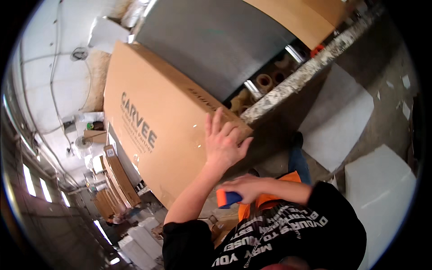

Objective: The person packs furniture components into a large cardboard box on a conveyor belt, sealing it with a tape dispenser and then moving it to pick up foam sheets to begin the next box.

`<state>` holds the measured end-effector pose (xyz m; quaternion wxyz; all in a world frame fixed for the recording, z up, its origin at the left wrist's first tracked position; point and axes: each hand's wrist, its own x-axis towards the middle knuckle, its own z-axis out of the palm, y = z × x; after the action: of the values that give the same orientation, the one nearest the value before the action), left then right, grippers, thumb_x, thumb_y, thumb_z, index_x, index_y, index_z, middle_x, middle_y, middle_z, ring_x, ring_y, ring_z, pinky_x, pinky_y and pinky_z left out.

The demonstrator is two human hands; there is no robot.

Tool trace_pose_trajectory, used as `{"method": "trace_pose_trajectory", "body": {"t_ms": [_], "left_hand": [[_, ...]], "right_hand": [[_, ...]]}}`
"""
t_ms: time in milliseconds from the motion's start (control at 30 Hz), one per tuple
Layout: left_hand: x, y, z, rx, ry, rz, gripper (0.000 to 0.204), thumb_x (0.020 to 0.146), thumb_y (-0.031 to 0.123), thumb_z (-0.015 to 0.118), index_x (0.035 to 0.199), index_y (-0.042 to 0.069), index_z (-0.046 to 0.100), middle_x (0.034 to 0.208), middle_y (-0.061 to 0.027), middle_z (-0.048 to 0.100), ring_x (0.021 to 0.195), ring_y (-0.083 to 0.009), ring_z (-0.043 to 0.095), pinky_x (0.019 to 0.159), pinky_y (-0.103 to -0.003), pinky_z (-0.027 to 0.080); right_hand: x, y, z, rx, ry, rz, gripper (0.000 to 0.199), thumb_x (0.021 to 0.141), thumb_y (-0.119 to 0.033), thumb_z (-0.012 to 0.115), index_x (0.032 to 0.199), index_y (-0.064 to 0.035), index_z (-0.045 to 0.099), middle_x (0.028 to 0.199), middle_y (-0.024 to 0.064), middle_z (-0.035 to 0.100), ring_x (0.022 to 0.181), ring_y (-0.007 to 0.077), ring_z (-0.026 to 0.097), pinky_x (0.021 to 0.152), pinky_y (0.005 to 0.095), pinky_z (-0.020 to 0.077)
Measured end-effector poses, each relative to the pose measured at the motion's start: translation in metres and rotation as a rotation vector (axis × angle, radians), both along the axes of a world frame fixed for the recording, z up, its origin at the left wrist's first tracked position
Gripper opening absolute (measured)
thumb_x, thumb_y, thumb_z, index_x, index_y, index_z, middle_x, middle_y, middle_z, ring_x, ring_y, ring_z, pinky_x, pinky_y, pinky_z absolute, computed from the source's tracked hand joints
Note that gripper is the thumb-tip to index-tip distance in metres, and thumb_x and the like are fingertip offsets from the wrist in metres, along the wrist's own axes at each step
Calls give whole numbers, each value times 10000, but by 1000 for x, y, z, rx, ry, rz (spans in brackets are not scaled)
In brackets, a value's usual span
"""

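A large brown cardboard box [175, 157] with dark print stands tilted across the middle. My left hand [223, 143] rests on its near right corner, fingers spread and thumb apart, touching the cardboard without gripping it. Close to my waist, my right hand [249, 186] is closed round a small blue-and-orange object [228, 198]. The fingers hide much of that object, so its exact kind is unclear. It sits apart from the box, just below my left wrist.
Behind the box lies a broad dark grey panel [211, 40], above a compartment of cardboard tubes [264, 81] with a speckled edge [292, 83]. Another brown box [310, 20] is at the far right. White sheets [337, 117] lie on the floor; flat cartons [119, 175] stand at left.
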<state>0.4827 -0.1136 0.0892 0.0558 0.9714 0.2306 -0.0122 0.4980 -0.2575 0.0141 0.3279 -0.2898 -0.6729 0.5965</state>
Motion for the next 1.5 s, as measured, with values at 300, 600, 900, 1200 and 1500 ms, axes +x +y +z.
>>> {"method": "trace_pose_trajectory", "body": {"t_ms": [300,600,900,1200,1500], "left_hand": [[-97,-35,-20,123,-610,268,695,776,373,779,1364,88,543,1486,-170,424,1404,-422,324,1158,-564,166],[-361,-78,-65,722,-658,937,385,862,305,497,1020,35,723,1058,-138,715,1070,-364,648,1095,-549,323],[-612,113,-79,792,-749,539,423,941,317,428,1193,34,614,1287,-186,540,1210,-396,494,1152,-591,153],[-730,201,93,603,-1295,1046,659,1017,400,434,1479,-42,271,1510,-213,327,1348,-321,391,1128,-444,319],[-534,127,-21,-245,-1708,1505,725,976,319,574,1478,-59,213,1498,-227,300,1344,-300,364,1136,-426,284]], "right_hand": [[115,-7,18,-404,850,-878,759,561,-110,605,1299,32,503,1119,125,646,986,247,654,923,354,517],[85,98,44,-460,501,-848,609,584,-131,535,1178,2,567,1004,103,649,894,234,648,836,338,539],[-180,-14,60,-472,755,-919,904,497,-143,639,1371,-10,452,1342,144,528,1197,288,562,1053,403,433],[-520,259,90,-614,553,25,561,634,18,529,1192,21,577,867,20,580,638,67,484,543,215,394],[-271,394,72,-90,312,-795,656,679,-140,681,1325,-78,583,1106,110,604,958,137,590,789,284,507]]}}
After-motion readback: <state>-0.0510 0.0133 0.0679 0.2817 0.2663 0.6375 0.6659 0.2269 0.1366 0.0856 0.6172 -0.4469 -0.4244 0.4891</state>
